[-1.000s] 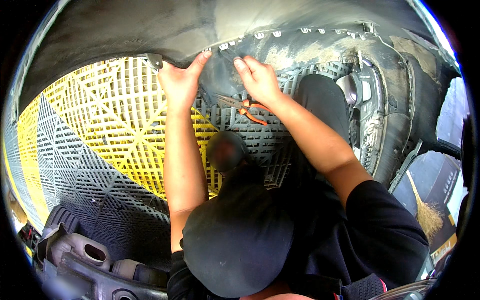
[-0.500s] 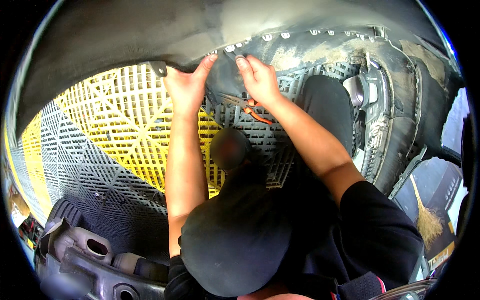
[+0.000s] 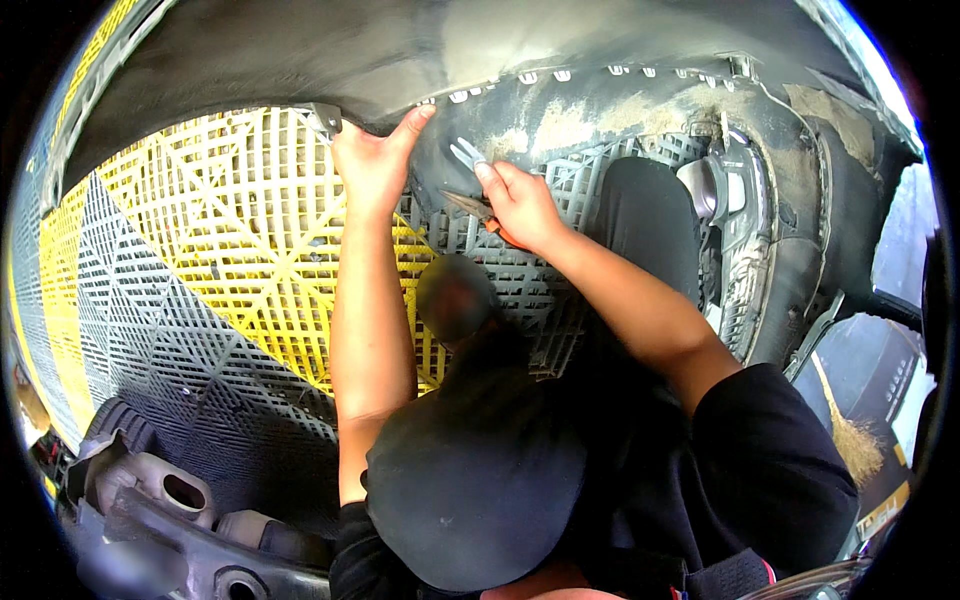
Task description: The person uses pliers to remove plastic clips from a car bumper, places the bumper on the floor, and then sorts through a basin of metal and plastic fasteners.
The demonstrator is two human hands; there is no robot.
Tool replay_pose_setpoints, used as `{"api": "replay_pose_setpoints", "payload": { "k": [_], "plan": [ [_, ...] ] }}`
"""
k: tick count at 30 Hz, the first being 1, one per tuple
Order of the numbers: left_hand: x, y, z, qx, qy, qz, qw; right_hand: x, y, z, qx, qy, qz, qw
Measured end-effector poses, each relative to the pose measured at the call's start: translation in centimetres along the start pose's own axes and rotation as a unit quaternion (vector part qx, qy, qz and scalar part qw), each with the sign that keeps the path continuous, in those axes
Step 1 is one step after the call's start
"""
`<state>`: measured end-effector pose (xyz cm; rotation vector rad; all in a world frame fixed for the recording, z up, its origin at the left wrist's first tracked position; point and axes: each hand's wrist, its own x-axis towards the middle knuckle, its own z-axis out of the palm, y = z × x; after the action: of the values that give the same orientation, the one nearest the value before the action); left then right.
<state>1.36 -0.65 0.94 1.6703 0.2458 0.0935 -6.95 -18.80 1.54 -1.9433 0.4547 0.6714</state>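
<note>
A large dark bumper cover (image 3: 300, 70) curves across the top, with a row of white clips (image 3: 528, 77) along its edge. My left hand (image 3: 375, 160) grips that edge, thumb stretched up against it and fingers hidden behind. My right hand (image 3: 520, 200) is closed round a small grey forked tool (image 3: 465, 153). Its two prongs point up and left, apart from the clips; the rest of it is hidden in my hand. Pliers with orange handles (image 3: 468, 204) lie below my right hand, which partly covers them.
Yellow and grey grid tiles (image 3: 260, 230) cover the floor. My bent knee (image 3: 650, 210) is right of my right hand. A dirty car part (image 3: 760, 230) curves down the right side. At lower left are metal exhaust parts (image 3: 170, 490); a straw broom (image 3: 855, 450) stands far right.
My right hand has drawn back from the clipped edge, bringing the tool's prongs into sight. My left hand stays at the bumper edge. The view has shifted slightly.
</note>
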Motion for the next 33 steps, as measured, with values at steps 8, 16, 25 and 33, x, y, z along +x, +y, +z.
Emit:
{"api": "replay_pose_setpoints", "payload": {
  "k": [8,16,25,33],
  "plan": [
    [-0.2,1.1,-0.3,0.04,0.003,-0.004,0.999,-1.6,-2.9,-2.2,0.09,-0.037,0.011,0.995],
    [-0.2,0.6,-0.7,0.044,-0.005,-0.018,0.999,-1.7,-8.4,-2.7,0.195,-0.086,0.08,0.974],
    [-0.1,0.2,-0.5,0.002,-0.02,-0.011,1.0,-1.8,-9.6,-1.5,0.237,-0.03,0.086,0.967],
    [0.2,-1.6,-0.3,-0.029,-0.008,-0.004,1.0,-2.0,-9.8,-0.9,0.234,-0.021,0.092,0.968]
  ]
}}
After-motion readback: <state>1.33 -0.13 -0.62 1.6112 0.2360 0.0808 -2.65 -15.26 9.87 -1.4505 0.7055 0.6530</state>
